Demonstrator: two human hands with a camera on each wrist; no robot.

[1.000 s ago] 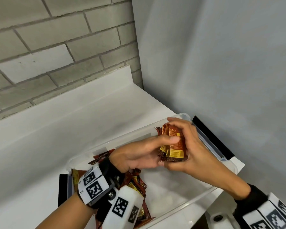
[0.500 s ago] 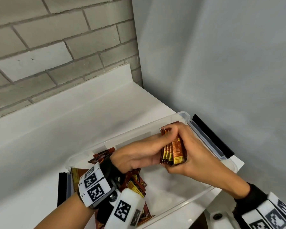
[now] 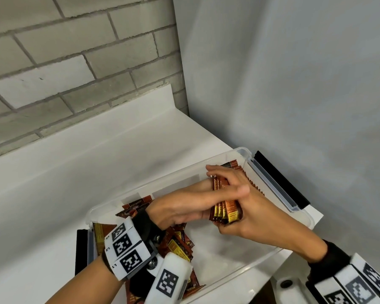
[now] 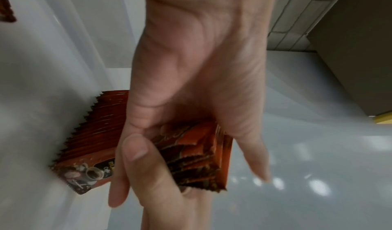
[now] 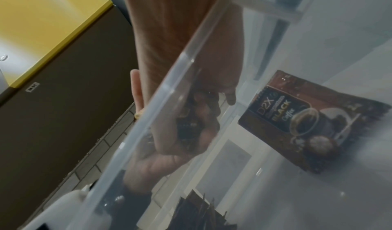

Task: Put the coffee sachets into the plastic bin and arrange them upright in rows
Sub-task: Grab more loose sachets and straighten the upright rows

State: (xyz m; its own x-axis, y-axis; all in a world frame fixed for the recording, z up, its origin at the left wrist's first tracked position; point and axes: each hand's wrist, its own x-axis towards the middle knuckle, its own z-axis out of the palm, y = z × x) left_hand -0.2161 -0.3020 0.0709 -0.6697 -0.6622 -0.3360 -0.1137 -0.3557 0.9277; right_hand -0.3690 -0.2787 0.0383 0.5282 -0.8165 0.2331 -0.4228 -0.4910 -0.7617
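A clear plastic bin lies on the white counter. Both hands hold one stack of red-brown coffee sachets on edge inside the bin's right half. My left hand grips the stack from the left, thumb and fingers curled round it. My right hand wraps it from the right, fingers over its top. A row of upright sachets stands against the right end wall, just behind the held stack. Loose sachets are heaped at the bin's left end.
Black latches sit at the right end and left end of the bin. A grey wall rises close on the right and a brick wall behind the counter. A yellow-topped cabinet shows beyond the bin.
The stack has been squared from a loose, face-up bunch onto its edge. Both hands have lowered it slightly into the bin, toward the row at the right end.
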